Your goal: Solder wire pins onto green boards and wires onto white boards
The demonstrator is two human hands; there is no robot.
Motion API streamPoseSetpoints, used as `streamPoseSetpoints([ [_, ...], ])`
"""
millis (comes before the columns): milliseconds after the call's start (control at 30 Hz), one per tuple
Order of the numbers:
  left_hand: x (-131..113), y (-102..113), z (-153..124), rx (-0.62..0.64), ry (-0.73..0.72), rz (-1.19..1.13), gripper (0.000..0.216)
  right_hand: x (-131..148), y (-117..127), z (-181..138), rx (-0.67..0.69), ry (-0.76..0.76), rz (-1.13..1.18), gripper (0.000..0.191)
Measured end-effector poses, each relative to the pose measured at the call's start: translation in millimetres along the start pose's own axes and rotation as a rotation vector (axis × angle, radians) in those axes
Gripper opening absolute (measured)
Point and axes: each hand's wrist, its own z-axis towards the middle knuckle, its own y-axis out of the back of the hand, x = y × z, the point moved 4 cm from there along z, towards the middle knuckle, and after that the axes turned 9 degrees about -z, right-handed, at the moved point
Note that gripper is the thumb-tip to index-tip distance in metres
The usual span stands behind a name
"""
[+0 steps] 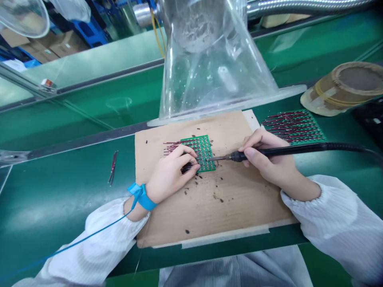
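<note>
My right hand (263, 157) grips a black soldering iron (278, 151), its metal tip reaching left onto the green circuit board (206, 149). The board lies on a brown cardboard sheet (167, 223), with dark red wires (172, 146) sticking out of its left side. My left hand (178, 169), wearing a blue wrist strap (146, 199), rests over the board's left part. Its fingers are closed in a pinch close to the iron's tip. Something dark shows under those fingers, but what they hold is hidden.
A second board with many dark red wires (295, 127) lies at the right, before a tan round container (338, 89). Loose wires (113, 167) are on the green table at left. A clear plastic fume hood (215, 83) hangs behind the cardboard. Dark specks dot the cardboard.
</note>
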Motion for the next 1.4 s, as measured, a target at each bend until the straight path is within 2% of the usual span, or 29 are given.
streamPoseSetpoints([
  [233,-0.1,-1.4,-0.2,-0.01,0.031,-0.036,0.006,0.7,-1.8,-2.0,0.079,0.048,0.009,0.027],
  [633,-0.5,-5.5,0.5,-0.035,0.085,-0.022,0.009,-0.2,-2.9,-2.9,0.116,0.104,-0.072,0.022],
  [1000,-1.5,-5.6,1.8,-0.028,0.114,-0.028,0.01,1.7,-4.2,-3.8,0.175,0.223,-0.052,0.008],
  [1233,-1.4,-5.9,2.2,-0.03,0.114,-0.036,0.011,-1.9,-3.6,-4.3,0.188,0.208,-0.071,0.003],
  [1400,-1.4,-5.1,3.2,-0.023,0.121,-0.035,0.011,-3.3,-2.6,-3.8,0.137,0.183,-0.021,0.006],
])
